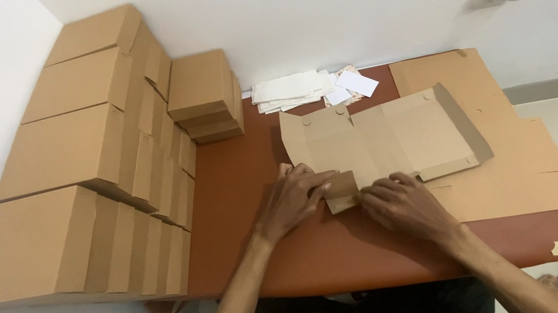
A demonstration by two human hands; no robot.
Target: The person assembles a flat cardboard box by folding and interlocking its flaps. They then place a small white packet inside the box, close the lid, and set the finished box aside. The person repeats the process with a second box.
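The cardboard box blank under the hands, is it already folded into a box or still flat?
Mostly flat: the box blank lies spread on the table, only its near flap bent up between left hand and right hand.

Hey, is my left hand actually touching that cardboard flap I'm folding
Touching. The head view shows the left hand with its fingers pressed onto the small folded flap of the flat cardboard box, no gap between them.

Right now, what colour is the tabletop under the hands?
Reddish-brown, plain with no pattern: the tabletop shows best in the head view, between the stacked cardboard boxes and the hands.
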